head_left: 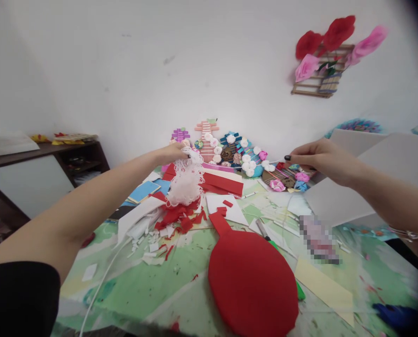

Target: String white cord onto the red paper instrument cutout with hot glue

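Note:
In the head view my left hand (176,153) grips a loose, tangled bundle of white yarn (187,182), which hangs over the paper scraps. A white strand runs from the bundle across to my right hand (312,157), whose thumb and fingers are pinched on it. Both arms are stretched well apart above the table. Between them, nearer to me, lies a red round shape with a short neck (253,281), flat on the table and touched by neither hand. Red paper scraps (180,216) lie just under the yarn.
Small guitar-shaped crafts with paper flowers (226,150) stand along the wall. Red strips (223,182), white paper (226,209), a cutter (263,229) and yellow card (324,285) lie on the green table cover (138,290). A white cable (99,285) crosses at left.

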Demonstrator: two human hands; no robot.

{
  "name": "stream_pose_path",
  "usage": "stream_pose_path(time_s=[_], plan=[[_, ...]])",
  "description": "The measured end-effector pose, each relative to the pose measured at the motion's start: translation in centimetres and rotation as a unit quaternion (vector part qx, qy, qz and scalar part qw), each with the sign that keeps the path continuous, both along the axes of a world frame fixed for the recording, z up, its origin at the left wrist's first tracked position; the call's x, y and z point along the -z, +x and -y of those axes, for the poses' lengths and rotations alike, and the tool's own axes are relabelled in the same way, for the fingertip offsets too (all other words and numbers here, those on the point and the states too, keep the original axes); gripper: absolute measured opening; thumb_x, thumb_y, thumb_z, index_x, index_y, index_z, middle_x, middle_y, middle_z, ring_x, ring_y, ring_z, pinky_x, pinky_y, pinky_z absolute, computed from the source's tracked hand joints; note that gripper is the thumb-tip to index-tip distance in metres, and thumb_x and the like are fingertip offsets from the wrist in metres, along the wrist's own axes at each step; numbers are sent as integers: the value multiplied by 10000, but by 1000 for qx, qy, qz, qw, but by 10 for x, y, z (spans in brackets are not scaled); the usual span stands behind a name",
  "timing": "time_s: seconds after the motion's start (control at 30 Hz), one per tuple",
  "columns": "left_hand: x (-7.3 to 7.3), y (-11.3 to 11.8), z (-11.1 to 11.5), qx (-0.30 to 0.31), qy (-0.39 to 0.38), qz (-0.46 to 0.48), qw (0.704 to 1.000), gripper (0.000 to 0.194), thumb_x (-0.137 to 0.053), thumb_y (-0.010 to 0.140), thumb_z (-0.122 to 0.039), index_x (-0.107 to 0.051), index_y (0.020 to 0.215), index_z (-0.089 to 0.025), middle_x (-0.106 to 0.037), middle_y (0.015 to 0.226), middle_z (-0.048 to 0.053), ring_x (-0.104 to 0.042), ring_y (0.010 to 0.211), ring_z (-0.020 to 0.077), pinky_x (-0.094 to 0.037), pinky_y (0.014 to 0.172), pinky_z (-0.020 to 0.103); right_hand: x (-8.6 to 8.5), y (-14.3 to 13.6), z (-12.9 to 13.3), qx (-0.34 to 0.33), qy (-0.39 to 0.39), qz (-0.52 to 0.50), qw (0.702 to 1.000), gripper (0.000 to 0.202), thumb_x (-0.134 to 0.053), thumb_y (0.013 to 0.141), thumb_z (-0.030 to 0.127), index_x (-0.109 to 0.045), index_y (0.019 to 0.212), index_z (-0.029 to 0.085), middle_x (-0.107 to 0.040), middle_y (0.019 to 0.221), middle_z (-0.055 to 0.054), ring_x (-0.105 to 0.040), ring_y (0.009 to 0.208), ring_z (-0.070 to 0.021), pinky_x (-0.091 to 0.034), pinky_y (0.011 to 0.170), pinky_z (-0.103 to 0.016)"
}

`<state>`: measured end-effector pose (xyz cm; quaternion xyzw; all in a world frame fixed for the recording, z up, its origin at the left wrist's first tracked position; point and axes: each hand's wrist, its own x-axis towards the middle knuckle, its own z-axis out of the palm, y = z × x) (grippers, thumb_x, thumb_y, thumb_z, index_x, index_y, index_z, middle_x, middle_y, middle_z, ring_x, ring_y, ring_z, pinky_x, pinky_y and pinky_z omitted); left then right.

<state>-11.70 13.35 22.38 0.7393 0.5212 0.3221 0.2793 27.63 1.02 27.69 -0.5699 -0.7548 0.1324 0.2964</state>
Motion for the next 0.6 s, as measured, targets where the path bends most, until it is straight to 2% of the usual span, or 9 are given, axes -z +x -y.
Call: stream_pose_path(time_s=[0.07,0.13,0.23,0.3,0.37,0.43,0.53,0.6], plan=[[-6,5,2,18,-19,35,999,149,-602,634,-142,-587,779,-111,-625,713,72,-624,695,184,-495,665,287,1,-9,4,-36,-74,-76,994,251,-608,764,361,-683,766,122,-379,424,46,-294,396,-72,-198,407,-240],[-13,11,4,39,-34,71,996,128,-573,639,-112,-578,767,-107,-621,716,71,-628,698,180,-507,697,312,3,-20,11,-67,-98,-105,987,232,-621,765,366,-680,744,143,-380,427,51,-281,396,-68,-190,400,-232],[-24,18,7,73,-51,133,987,95,-549,665,-98,-572,757,-106,-604,689,54,-616,655,160,-513,706,343,7,-38,25,-167,-145,-85,972,209,-627,780,383,-697,771,186,-449,458,42,-345,412,-74,-238,405,-221],[-29,22,9,93,-57,166,980,76,-551,671,-80,-576,739,-103,-589,655,43,-607,629,154,-511,698,351,9,-47,32,-259,-209,-48,942,230,-626,791,397,-712,873,201,-540,518,24,-416,438,-82,-290,419,-218],[-32,25,12,118,-57,199,971,88,-557,661,-55,-580,730,-103,-582,639,31,-607,623,149,-508,689,342,12,-55,32,-323,-258,-21,910,285,-607,809,410,-710,969,198,-598,561,6,-477,467,-95,-341,442,-222],[-34,30,17,157,-57,231,959,96,-575,656,-51,-583,734,-105,-589,644,20,-605,609,136,-508,680,323,17,-61,23,-316,-232,-43,919,276,-592,823,398,-717,953,189,-625,580,-8,-505,484,-100,-376,462,-230],[-35,39,27,224,-70,241,942,74,-616,683,-95,-602,756,-95,-620,691,34,-618,630,141,-511,689,317,31,-75,0,-214,-115,-163,956,163,-634,783,321,-704,848,189,-688,725,-40,-551,545,-109,-430,505,-244],[-34,46,34,251,-75,229,938,96,-634,722,-153,-620,788,-85,-644,747,64,-636,677,165,-513,696,322,43,-88,-14,-189,-85,-234,950,161,-675,731,261,-681,881,201,-704,881,-60,-606,665,-137,-484,577,-264]])
